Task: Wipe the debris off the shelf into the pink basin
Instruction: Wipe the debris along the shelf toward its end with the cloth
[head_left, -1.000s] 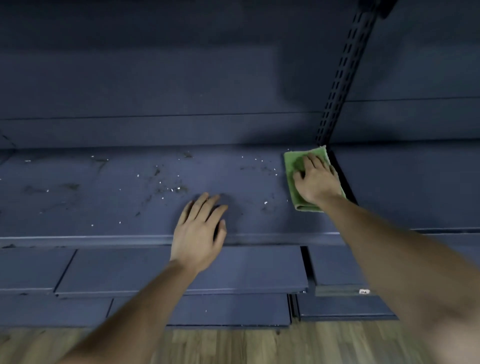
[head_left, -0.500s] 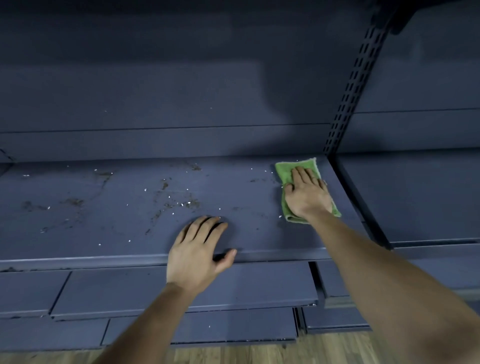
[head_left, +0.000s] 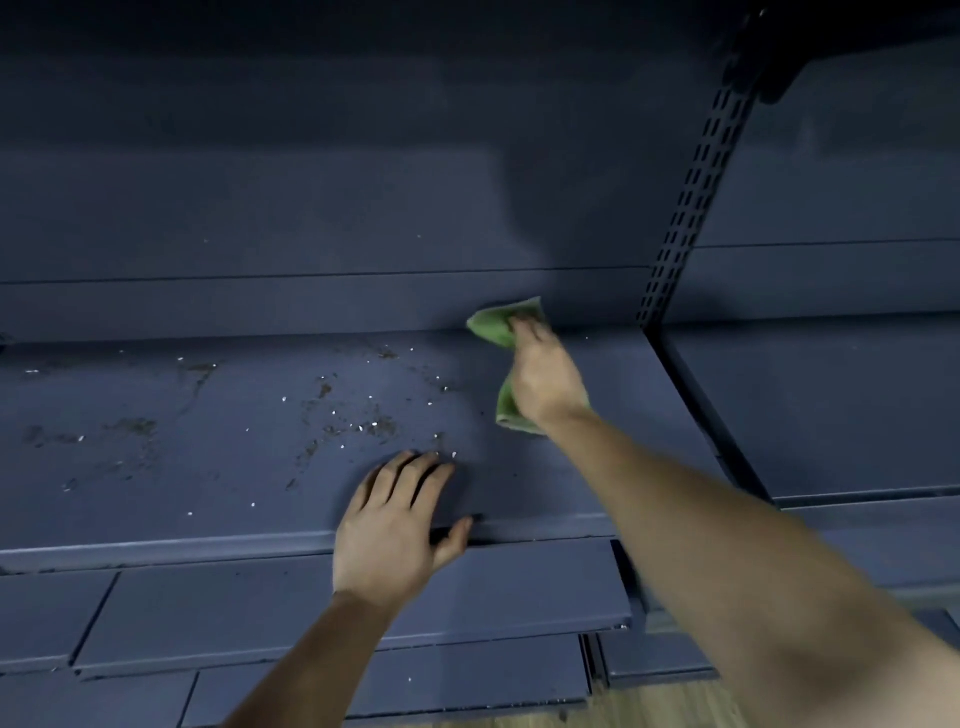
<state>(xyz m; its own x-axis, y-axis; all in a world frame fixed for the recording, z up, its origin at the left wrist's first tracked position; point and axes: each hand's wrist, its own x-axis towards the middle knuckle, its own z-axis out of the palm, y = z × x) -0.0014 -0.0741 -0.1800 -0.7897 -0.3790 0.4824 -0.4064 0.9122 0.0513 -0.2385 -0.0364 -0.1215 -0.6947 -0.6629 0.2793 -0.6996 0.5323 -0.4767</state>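
Observation:
A dark blue metal shelf runs across the view. White crumbs and brown smears of debris lie scattered over its middle and left. My right hand presses a green cloth onto the shelf near the back wall, to the right of the debris, with the cloth bunched under the fingers. My left hand lies flat on the shelf's front edge, fingers spread, thumb hooked over the lip, holding nothing. No pink basin is in view.
A perforated upright post rises at the back right and divides this shelf from the neighbouring shelf. Lower shelves step out below the front edge. A strip of wooden floor shows at the bottom.
My right hand has slid the green cloth leftward and toward the back wall; the cloth has gone from flat to bunched. My left hand has stayed on the front edge.

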